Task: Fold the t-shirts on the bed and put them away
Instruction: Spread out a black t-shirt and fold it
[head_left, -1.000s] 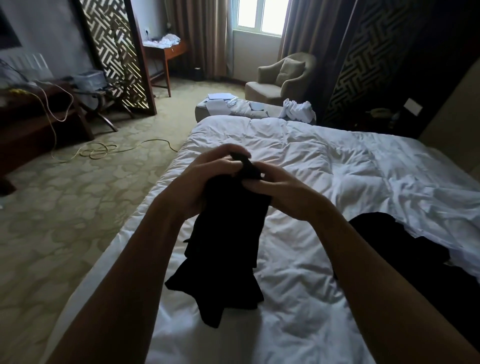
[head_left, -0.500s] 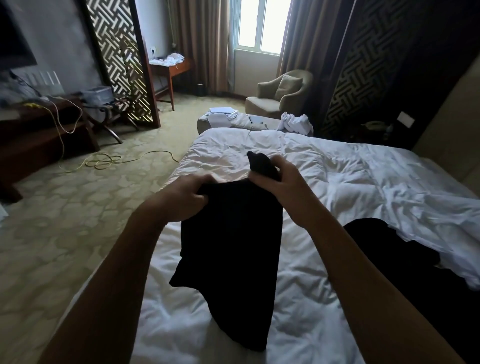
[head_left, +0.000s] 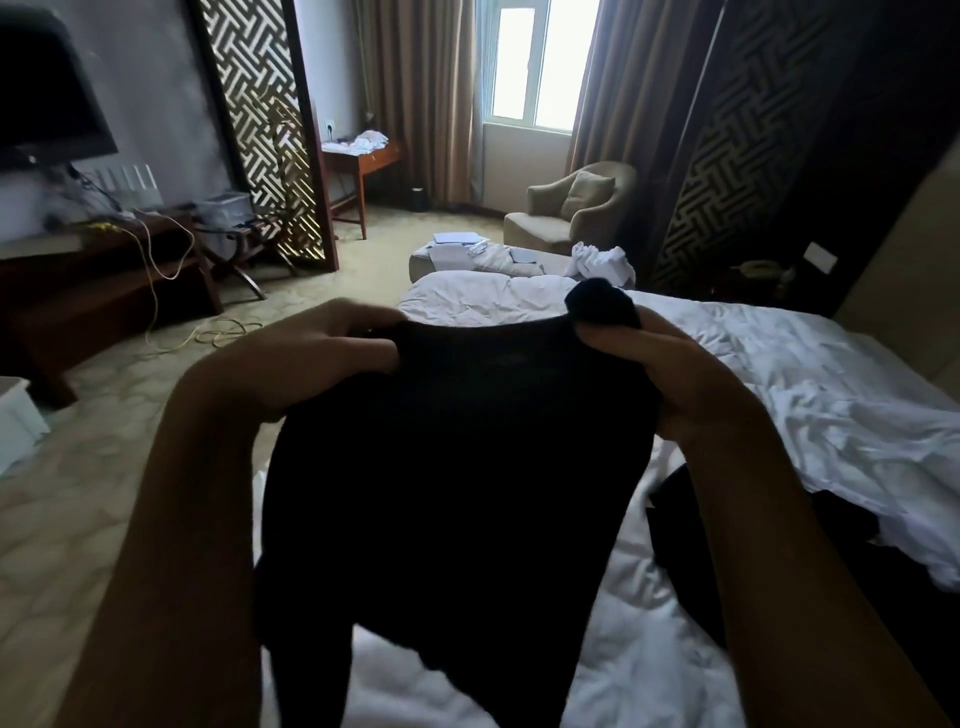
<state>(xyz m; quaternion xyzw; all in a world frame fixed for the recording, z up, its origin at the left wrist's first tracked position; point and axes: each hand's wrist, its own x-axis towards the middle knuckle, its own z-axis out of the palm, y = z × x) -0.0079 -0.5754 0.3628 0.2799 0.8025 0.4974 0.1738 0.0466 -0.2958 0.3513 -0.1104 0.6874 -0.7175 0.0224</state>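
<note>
Both hands hold the black t-shirt (head_left: 457, 467) up at frame centre over the bed (head_left: 779, 374), left hand (head_left: 311, 358) and right hand (head_left: 670, 374) each with a closed grip on a top corner, likely to spread it flat for folding.

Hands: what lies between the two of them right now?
Head view: the black t-shirt's top edge spans from left hand to right hand, both gripping it.
</note>
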